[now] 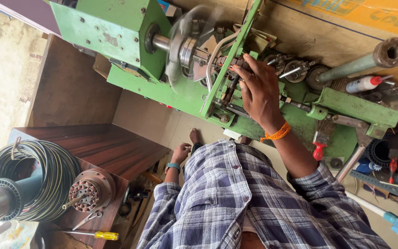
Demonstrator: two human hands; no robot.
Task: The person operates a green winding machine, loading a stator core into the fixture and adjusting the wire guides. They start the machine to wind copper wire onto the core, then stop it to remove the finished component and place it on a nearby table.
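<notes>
At the far left, a coil of black cable (28,177) is hung on a dark spindle. A round metal motor part (90,189) stands beside it on the wooden surface (111,147), with a yellow-handled screwdriver (104,235) lying below.

The left hand (180,152), worn with a wristband, is rested low by the knee, well apart from the work. It appears loosely curled, but whether anything is grasped cannot be told.

The green machine (120,27) is found along the top of the view. Its disc (187,46) is blurred and judged to be spinning.

The right hand (259,90) is laid on the machine's frame just beside the disc. Its fingers are extended and pressed on a small dark fitting (231,62), not clenched around it.

The step in hand is judged to be steadying or guiding at that fitting while the machine runs. Any further move calls for fingertips kept clear of the disc and steady pressure.

A red-handled tool (318,150) and a white bottle (364,84) are noted at the right.
</notes>
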